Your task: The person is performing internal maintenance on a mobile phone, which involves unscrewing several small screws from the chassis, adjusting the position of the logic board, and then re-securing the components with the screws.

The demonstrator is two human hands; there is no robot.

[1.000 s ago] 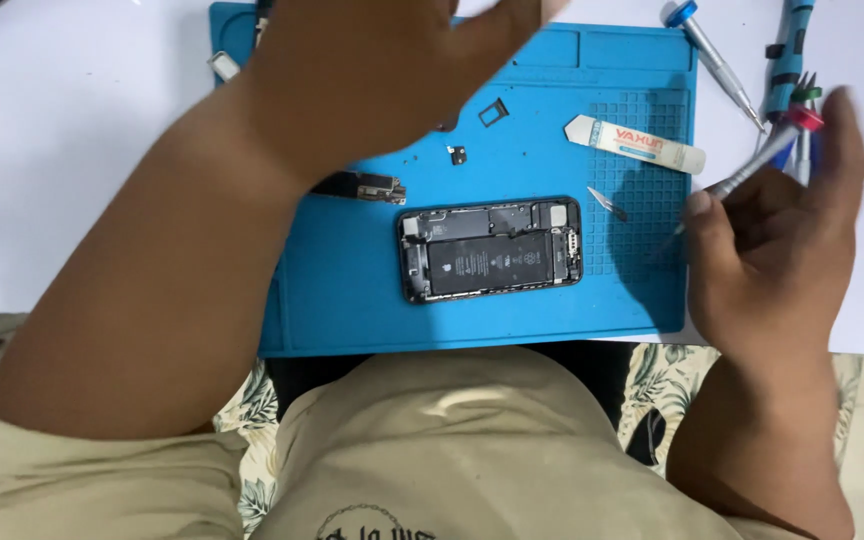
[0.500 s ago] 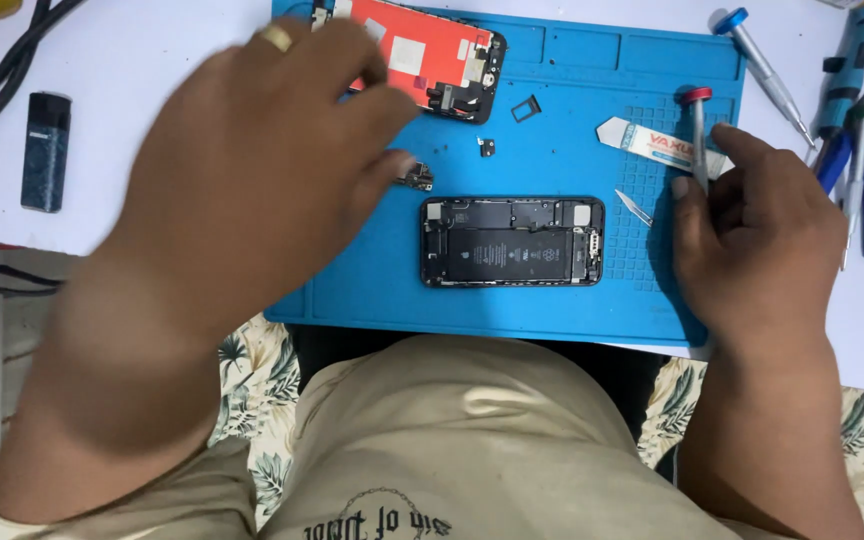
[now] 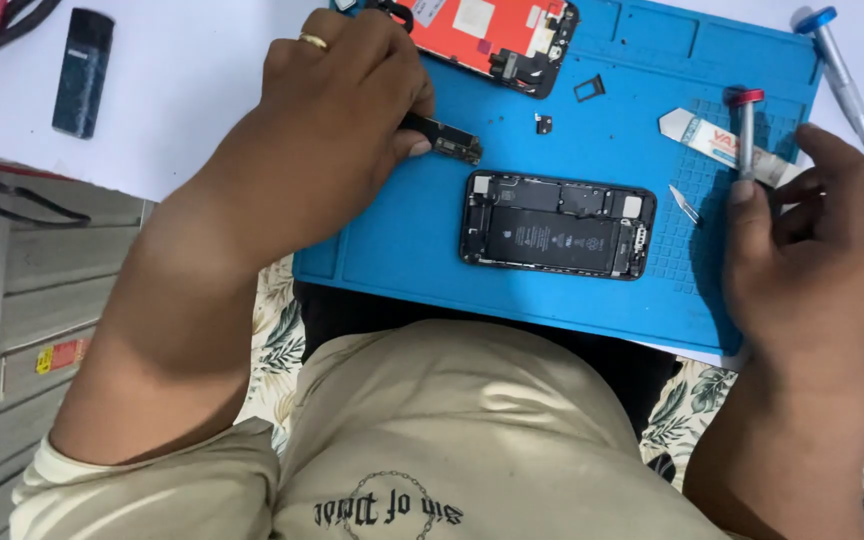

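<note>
Your left hand now pinches a small dark part; your right hand keeps the screwdriver.

Half a second ago your left hand (image 3: pixel 342 95) lay flat over the blue mat (image 3: pixel 392 250); now its fingers are closed on a small dark part (image 3: pixel 447 140), just above the opened phone (image 3: pixel 557 222). Your right hand (image 3: pixel 817 235) still grips the red-capped screwdriver (image 3: pixel 747 135) upright beside the white tube (image 3: pixel 717 140). The phone lies untouched between both hands, so the work has moved to the loose part.

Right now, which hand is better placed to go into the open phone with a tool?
Probably right. The right hand already holds the red-capped screwdriver upright beside the opened phone on the blue mat. The left hand is occupied, pinching a small dark component above the phone.
</note>
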